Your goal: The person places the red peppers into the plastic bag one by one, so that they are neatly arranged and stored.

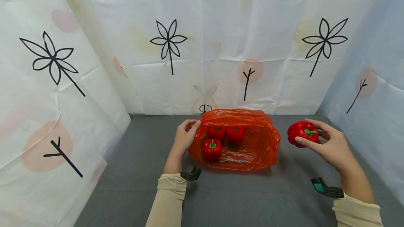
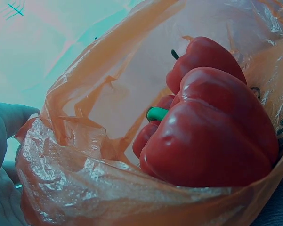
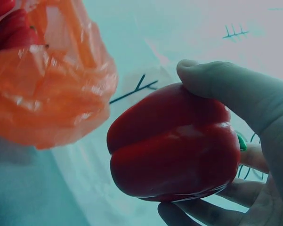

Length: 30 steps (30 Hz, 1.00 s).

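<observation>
An orange plastic bag (image 1: 254, 153) lies with its mouth spread wide on the grey table. Inside its left half sit three red bell peppers with green stems: a front one (image 1: 212, 151), a back right one (image 1: 235, 135) and a back left one (image 1: 216, 131). My left hand (image 1: 184, 138) pinches the bag's left rim, which also shows in the left wrist view. Right of the bag, my right hand (image 1: 332, 144) grips another red bell pepper (image 3: 174, 146) between thumb and fingers, apart from the bag. Its green stem faces my palm.
White fabric walls (image 1: 221, 45) printed with black plant drawings stand behind and on both sides of the grey tabletop (image 1: 240, 199). A dark wrist strap (image 1: 190, 174) is on the left wrist, another (image 1: 328, 189) on the right.
</observation>
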### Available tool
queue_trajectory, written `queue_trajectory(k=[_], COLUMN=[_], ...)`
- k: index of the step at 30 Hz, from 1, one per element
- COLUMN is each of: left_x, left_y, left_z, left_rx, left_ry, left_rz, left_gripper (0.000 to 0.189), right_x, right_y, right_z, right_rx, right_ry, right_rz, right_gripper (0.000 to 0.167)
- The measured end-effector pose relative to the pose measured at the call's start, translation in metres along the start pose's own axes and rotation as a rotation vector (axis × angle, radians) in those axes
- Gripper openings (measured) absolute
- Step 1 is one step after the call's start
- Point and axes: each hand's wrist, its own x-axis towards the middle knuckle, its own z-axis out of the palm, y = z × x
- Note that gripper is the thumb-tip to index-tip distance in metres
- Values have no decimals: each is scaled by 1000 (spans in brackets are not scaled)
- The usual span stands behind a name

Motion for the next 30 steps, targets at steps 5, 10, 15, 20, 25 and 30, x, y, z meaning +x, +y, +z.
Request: queue_trajectory(k=[5, 10, 15, 20, 25, 30], left_x=[-1, -2, -1, 0, 0, -1], left_y=[0, 0, 1, 1, 1, 2], left_z=[0, 0, -1, -1, -1, 0], left_rx=[1, -2, -1, -5, -10, -6], left_ry=[0, 0, -4, -7, -6, -10], left_rz=[-5, 7, -2, -9, -13, -14], left_gripper=[38, 39, 39, 39, 39, 40], right_x=[-5, -9, -12, -13, -14, -17], right_y=[-14, -30, -42, -51, -60, -65], right_z=[1, 9, 21, 37, 54, 74], right_rx=[49, 86, 105, 119, 129, 162], right_ry=[13, -8, -36, -83, -164, -255], right_rz=[-69, -152, -218, -278, -283, -275], right_gripper=[70, 67, 69, 69, 68, 69])
